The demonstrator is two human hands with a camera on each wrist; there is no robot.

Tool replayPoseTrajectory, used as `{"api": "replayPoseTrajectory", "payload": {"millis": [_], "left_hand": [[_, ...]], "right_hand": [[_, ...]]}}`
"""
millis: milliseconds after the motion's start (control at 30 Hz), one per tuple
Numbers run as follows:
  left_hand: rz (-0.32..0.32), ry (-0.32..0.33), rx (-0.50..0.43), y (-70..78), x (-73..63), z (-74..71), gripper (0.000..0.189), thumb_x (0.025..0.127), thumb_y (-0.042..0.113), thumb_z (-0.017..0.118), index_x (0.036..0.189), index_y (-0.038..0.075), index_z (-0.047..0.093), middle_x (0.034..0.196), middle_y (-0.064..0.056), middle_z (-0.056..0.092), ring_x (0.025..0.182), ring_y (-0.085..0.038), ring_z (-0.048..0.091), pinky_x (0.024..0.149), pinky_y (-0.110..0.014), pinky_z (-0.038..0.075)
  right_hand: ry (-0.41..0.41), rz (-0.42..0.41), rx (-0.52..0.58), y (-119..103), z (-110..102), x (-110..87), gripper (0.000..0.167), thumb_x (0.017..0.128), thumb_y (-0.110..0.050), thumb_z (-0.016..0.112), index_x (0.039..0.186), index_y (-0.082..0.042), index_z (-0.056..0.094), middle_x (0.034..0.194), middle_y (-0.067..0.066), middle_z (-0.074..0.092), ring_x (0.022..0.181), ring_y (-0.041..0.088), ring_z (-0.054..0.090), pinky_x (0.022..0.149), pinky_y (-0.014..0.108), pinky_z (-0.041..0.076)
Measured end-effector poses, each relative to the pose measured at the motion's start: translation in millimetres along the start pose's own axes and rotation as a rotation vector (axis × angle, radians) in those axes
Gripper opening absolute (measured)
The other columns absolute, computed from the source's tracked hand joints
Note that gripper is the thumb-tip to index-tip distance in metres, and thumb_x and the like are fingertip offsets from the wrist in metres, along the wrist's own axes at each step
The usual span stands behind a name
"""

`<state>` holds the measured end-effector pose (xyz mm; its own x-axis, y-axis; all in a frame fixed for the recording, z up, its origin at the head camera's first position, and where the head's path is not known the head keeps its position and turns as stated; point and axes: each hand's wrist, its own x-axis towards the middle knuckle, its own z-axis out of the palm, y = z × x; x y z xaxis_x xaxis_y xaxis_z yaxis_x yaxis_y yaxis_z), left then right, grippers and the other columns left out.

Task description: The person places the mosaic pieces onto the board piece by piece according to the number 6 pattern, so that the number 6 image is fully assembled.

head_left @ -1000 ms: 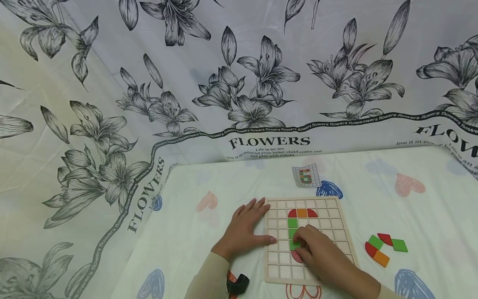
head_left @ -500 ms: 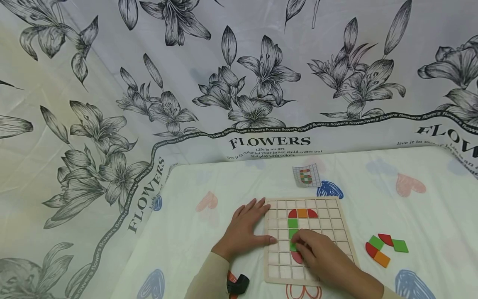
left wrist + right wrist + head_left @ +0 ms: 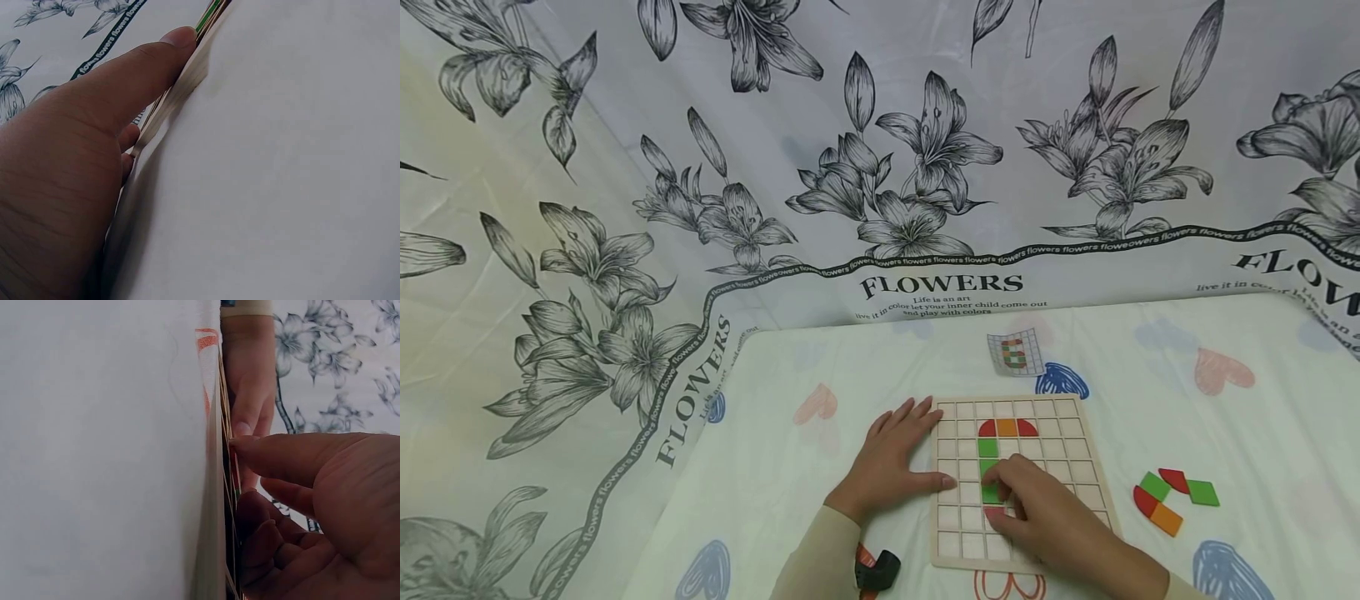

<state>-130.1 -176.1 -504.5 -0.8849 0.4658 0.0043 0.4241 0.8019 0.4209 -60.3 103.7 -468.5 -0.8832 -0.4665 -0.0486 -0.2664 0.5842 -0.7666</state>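
A wooden grid board (image 3: pixel 951 546) lies on the bed-like surface. My left hand (image 3: pixel 887 462) rests at its left edge, fingers spread and thumb laid over the rim. My right hand (image 3: pixel 1052 508) is over the board's middle: the thumb touches a red rounded tile (image 3: pixel 992 512) and the index fingertip is at the green tiles (image 3: pixel 988 448), with a gap between them. The right wrist view shows that thumb (image 3: pixel 281 453) extended to the board, the other fingers curled under. Red and orange tiles (image 3: pixel 1007 427) form a row above the green column.
Several loose red, green and orange tiles (image 3: pixel 1167 521) lie right of the board. A small pattern card (image 3: pixel 1015 352) lies behind it. A black object with an orange part (image 3: pixel 880 572) sits beside the left sleeve. A floral curtain (image 3: pixel 925 167) hangs at the back.
The right thumb has moved down onto the red tile and apart from the index finger, covering more of that tile. The left hand and the board have not moved.
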Motion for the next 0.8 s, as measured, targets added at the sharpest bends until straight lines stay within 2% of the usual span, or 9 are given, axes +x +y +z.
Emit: {"api": "replayPoseTrajectory", "payload": {"millis": [133,233,433,633,800], "left_hand": [[-0.002,0.002,-0.003,-0.9,-0.3,0.5,0.103,0.087,0.089,0.062,0.172,0.037,0.036,0.177,0.02,0.019,0.163,-0.007,0.006,0.131,-0.049,0.008],[-0.001,0.004,-0.007,-1.4,-0.7,1.0,0.103,0.087,0.089,0.062,0.172,0.037,0.036,0.177,0.021,0.02,0.163,-0.007,0.006,0.131,-0.049,0.008],[0.003,0.007,-0.004,-1.3,-0.3,1.3,0.102,0.087,0.088,0.063,0.172,0.036,0.037,0.177,0.02,0.02,0.163,-0.008,0.007,0.131,-0.05,0.008],[-0.003,0.004,-0.014,-0.4,0.0,0.9,0.102,0.087,0.088,0.064,0.171,0.037,0.037,0.176,0.021,0.02,0.163,-0.007,0.007,0.131,-0.05,0.008],[0.0,0.008,-0.012,-0.3,0.0,0.9,0.102,0.087,0.087,0.064,0.171,0.037,0.037,0.176,0.021,0.02,0.163,-0.007,0.007,0.131,-0.05,0.009]], "right_hand": [[-0.002,-0.007,-0.022,1,1,0.1,0.032,0.098,-0.025,0.085,0.125,-0.022,0.068,0.102,-0.012,0.055,0.091,0.009,0.055,0.079,0.026,0.055],[-0.009,-0.016,0.007,1,1,-0.5,0.033,0.098,-0.029,0.084,0.126,-0.021,0.068,0.101,-0.012,0.056,0.088,0.009,0.055,0.077,0.026,0.054],[-0.015,-0.033,0.163,6,-4,-2.2,0.033,0.101,-0.033,0.081,0.127,-0.018,0.069,0.102,-0.008,0.06,0.084,0.01,0.057,0.07,0.026,0.052],[-0.035,-0.028,0.306,10,-10,-0.3,0.029,0.105,-0.03,0.075,0.128,-0.014,0.069,0.106,-0.005,0.066,0.09,0.016,0.062,0.076,0.027,0.055],[-0.05,-0.037,0.433,12,-18,1.2,0.027,0.113,-0.028,0.063,0.131,-0.009,0.067,0.111,0.003,0.07,0.096,0.025,0.067,0.08,0.03,0.058]]}}
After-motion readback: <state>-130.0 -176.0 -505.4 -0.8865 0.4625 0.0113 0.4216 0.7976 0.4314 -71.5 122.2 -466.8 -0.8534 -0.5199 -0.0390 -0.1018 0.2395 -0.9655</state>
